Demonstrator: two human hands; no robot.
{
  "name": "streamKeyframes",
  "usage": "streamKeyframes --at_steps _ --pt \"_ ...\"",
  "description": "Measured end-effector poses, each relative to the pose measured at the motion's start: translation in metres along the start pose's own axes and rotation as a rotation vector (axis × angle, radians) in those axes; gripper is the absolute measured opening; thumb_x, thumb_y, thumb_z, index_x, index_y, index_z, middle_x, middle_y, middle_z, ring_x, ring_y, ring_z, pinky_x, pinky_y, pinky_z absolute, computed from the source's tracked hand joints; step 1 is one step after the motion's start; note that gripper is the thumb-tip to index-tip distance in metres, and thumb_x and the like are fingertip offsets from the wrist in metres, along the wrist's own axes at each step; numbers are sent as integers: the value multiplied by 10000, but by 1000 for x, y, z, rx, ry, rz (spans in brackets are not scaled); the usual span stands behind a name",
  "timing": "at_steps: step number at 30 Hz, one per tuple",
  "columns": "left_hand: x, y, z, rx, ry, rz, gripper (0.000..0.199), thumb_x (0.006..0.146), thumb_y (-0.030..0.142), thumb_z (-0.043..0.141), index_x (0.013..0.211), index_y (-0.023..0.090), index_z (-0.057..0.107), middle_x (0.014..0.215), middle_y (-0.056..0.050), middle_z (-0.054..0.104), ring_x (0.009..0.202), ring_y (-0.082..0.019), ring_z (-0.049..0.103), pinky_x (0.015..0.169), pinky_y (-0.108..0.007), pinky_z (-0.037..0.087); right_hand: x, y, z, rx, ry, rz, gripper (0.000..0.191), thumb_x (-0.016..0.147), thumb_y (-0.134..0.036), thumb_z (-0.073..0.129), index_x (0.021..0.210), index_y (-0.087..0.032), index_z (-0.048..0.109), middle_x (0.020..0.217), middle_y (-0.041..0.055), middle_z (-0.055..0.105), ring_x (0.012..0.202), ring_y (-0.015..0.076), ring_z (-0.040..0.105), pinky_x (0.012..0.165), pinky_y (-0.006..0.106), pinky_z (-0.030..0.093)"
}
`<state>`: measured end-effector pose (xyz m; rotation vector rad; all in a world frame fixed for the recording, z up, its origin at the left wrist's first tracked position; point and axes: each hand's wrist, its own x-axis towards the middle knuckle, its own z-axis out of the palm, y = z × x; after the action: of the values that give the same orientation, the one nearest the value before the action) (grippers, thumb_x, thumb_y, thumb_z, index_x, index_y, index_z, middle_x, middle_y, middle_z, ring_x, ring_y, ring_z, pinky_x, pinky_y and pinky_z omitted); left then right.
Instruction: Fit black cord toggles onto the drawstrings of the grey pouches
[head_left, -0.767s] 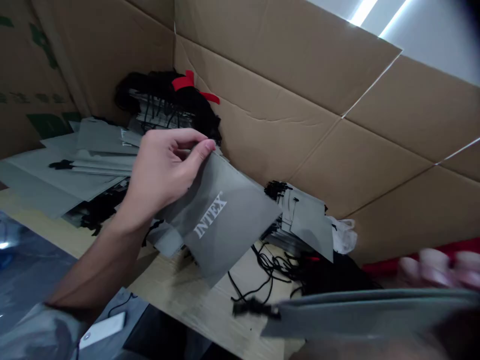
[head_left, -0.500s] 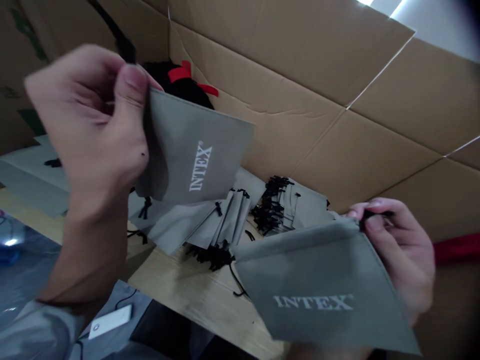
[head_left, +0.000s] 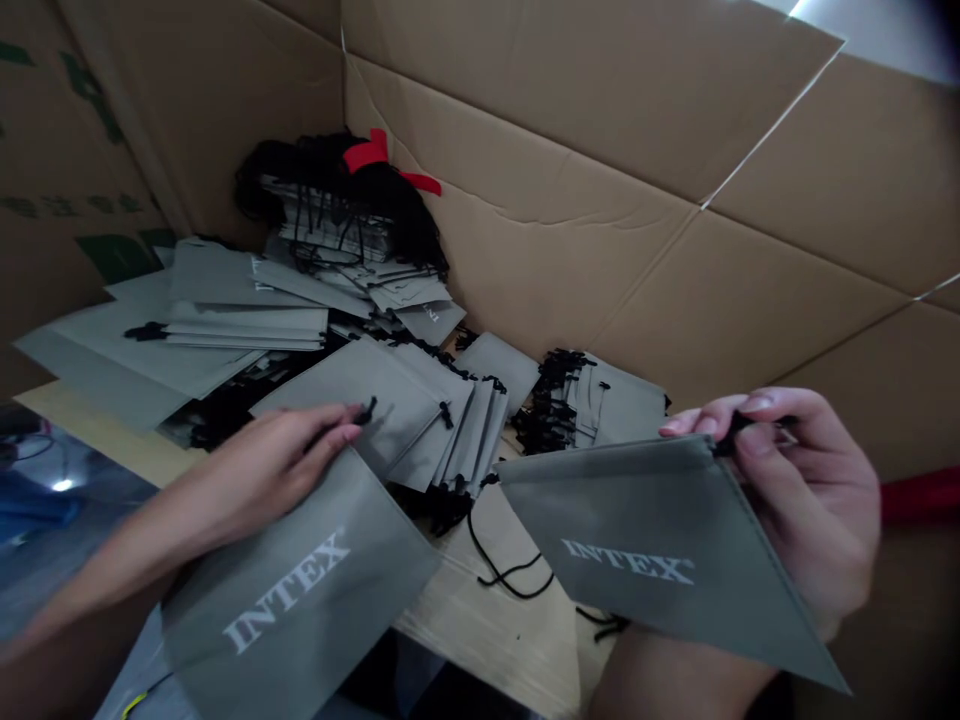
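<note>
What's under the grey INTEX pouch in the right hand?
The right hand holds the grey INTEX pouch by its top corner, up off the wooden tabletop. Below its near edge, loose black cord lies on the wood. Whatever lies directly beneath the pouch is covered.

Brown corrugated cardboard walls (head_left: 600, 150) are seen enclosing the pale wooden tabletop (head_left: 495, 625). Fanned stacks of flat grey fabric pouches (head_left: 225, 320) are spread across it, and a tangled bundle of black drawstrings (head_left: 405, 215) is topped by a red ribbon (head_left: 367, 152).
</note>
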<state>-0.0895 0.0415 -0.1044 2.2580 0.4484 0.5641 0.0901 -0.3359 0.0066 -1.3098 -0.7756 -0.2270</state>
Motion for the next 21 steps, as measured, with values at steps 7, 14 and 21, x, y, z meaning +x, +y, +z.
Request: streamKeyframes --at_steps 7,14,21 --pt "-10 0 28 53 -196 -42 745 1044 848 486 1383 284 834 1492 -105 823 1234 -411 835 1005 -462 704 -1 -3 5 29 -16 14 97 983 -151 825 1037 -232 822 867 11 791 860 194 818 856 302 747" --pt "2 35 42 -50 -214 -13 742 1031 874 482 1165 254 868 1297 -100 884 1081 -343 840 871 -354 707 -2 -4 1 14 -18 1 100 984 -158 829 1049 -233 826 872 15 783 855 193 803 845 299 741" --pt "-7 8 0 -5 122 -205 714 989 815 572 1241 199 830 1165 -101 882 932 -292 791 827 -338 684 -3 -4 -1 34 -43 22 94 988 -171 824 1051 -240 822 876 21 768 851 203 787 858 334 733"
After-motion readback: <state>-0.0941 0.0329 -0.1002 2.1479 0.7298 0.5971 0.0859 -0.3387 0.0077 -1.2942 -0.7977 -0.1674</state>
